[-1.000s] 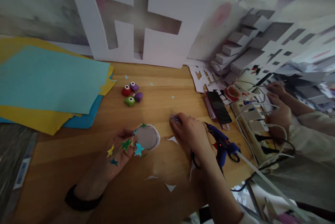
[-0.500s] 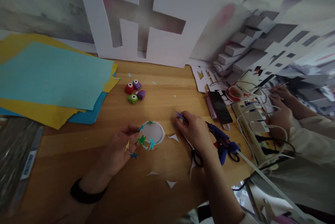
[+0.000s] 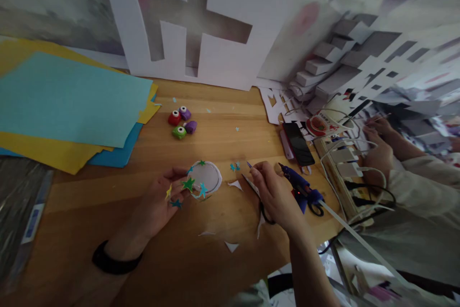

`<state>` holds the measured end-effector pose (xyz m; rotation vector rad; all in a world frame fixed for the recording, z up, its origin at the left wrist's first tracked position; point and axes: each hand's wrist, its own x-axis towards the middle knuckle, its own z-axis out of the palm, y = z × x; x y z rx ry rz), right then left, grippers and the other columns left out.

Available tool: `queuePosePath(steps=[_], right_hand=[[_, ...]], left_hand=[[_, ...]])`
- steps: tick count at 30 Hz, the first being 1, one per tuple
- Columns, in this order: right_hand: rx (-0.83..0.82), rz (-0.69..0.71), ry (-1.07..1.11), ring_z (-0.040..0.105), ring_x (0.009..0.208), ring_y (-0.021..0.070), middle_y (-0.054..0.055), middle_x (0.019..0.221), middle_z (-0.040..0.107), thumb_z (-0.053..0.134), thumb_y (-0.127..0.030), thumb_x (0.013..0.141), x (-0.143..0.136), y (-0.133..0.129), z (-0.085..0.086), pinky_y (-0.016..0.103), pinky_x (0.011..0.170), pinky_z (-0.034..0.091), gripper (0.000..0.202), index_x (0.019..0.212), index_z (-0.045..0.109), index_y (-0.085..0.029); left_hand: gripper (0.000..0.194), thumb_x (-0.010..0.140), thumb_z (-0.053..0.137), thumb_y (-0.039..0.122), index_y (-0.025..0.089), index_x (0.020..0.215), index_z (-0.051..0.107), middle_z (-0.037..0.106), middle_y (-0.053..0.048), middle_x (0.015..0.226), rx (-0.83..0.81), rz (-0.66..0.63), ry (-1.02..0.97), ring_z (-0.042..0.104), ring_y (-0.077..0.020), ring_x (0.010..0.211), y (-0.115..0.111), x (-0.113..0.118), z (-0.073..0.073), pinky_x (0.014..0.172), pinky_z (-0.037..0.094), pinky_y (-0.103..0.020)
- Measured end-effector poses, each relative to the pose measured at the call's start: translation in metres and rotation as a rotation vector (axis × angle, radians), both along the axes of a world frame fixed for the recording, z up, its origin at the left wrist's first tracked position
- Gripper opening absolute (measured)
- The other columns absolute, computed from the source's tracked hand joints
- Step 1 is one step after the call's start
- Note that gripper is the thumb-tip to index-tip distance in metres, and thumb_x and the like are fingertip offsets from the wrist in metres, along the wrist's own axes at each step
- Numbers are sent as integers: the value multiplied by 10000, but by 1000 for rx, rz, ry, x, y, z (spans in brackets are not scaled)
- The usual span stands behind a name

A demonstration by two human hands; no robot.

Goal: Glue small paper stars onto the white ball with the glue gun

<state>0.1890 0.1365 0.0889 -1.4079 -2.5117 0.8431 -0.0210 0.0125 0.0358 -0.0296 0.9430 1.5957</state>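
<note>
White-rimmed: clamps disc [image 3: 206, 177] by edge in left hand [image 3: 156, 204], likely sparing stars [image 3: 188, 183]; pinches slim tool [image 3: 249, 165] in right hand [image 3: 276, 194], presumably for control.

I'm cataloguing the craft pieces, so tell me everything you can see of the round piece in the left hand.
The round piece has a pale grey face, a dark line inside its edge and an uneven white rim; it looks like paper or card. Green, blue and yellow stars sit along its left and near sides, some sticking out past the rim. The left hand grips its left side. Whether it touches the table is unclear.
</note>
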Motion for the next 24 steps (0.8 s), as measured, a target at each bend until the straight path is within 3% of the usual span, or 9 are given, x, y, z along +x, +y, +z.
queuePosePath(steps=[5,9,14,24], right_hand=[[22,57,-184,650,668,199,22,692,679,469,-335,990,1,6,-4,267,580,354,223,825,556,-214],[-9,14,-171,653,693,194,41,748,709,534,-309,969,-6,10,-10,262,607,377,164,861,575,-194],[-1,5,-215,658,724,194,52,767,723,579,-240,950,-19,15,-4,264,652,387,92,879,579,-182],[39,41,-341,674,754,212,47,781,742,645,-261,917,-23,16,-1,266,607,309,93,849,637,-198]], left_hand=[[369,438,965,244,188,693,705,728,42,652,56,-14,8,669,-98,585,2,-1,2,576,552,-176],[338,461,942,180,191,705,708,716,35,644,71,-25,15,662,-104,578,2,-2,-2,563,545,-176],[257,560,895,168,216,728,706,694,50,641,97,-50,12,675,-106,609,0,-3,-8,599,564,-181],[306,499,927,158,201,707,707,735,30,688,77,-29,19,691,-118,597,3,-2,-7,558,577,-180]])
